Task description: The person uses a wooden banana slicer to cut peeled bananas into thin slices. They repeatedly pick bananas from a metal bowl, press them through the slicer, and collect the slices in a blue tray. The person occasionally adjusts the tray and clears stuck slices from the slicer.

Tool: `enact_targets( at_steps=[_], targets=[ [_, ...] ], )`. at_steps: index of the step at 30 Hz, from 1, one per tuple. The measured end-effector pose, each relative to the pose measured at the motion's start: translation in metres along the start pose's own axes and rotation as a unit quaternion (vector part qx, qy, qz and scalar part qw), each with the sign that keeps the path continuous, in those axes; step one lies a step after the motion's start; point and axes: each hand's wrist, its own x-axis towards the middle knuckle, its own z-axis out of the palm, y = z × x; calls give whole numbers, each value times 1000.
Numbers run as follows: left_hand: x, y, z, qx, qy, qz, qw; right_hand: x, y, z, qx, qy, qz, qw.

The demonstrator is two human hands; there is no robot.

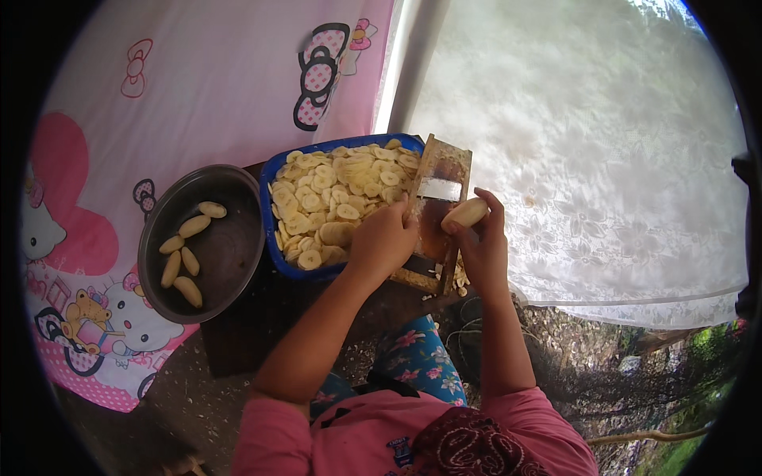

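My left hand (384, 240) is closed on the left edge of a wooden slicer (446, 160), which has a flat metal blade (440, 189) set across it. In my right hand (487, 252) I grip a peeled banana (467, 213), at the slicer's right edge just below the blade. The slicer leans over the right end of a blue basin (267, 218). Thin round banana slices (341, 186) fill that basin up to about its rim. My left fingertips are partly hidden at the slicer.
Left of the basin stands a round grey metal bowl (226, 266) with several peeled bananas (189, 291) in it. Pale scraps (461, 276) lie by the slicer's lower end. A pink patterned cloth (214, 87) hangs at left, a white lace curtain (603, 174) at right.
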Motion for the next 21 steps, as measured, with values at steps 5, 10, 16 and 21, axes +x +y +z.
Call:
enact_targets(
  at_steps=[5,10,16,21],
  targets=[
    [-3,-3,5,-30,-11,-13,999,59,12,12,-45,43,43,997],
    [-5,3,1,-23,3,-26,999,54,2,13,8,22,95,995],
    [-4,-1,5,-23,-2,-26,999,1,-5,1,-51,5,-18,999],
    [-3,6,0,-34,-26,-49,998,81,30,13,-29,49,68,996]
  ],
)
